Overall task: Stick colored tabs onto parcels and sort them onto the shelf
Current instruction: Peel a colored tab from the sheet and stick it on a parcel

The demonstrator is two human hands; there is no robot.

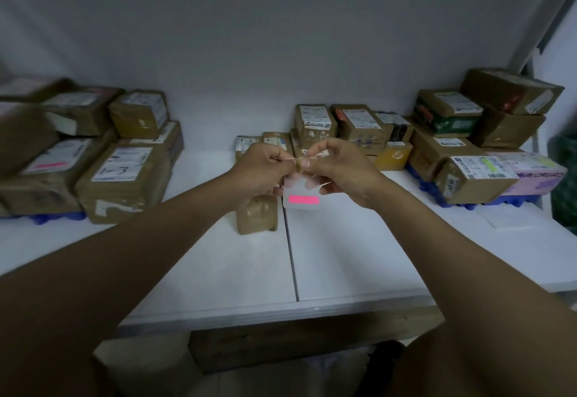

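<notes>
Both hands meet above the middle of the white shelf. My left hand pinches the top of a white backing sheet that carries a pink tab. My right hand pinches a small yellowish tab at the sheet's upper edge, fingertips touching those of the left hand. A small brown parcel stands on the shelf just below and left of the sheet.
Brown parcels with white labels are stacked at the left, the back middle and the right, some on blue trays. One left parcel bears a pink tab. A cardboard box sits below the shelf edge.
</notes>
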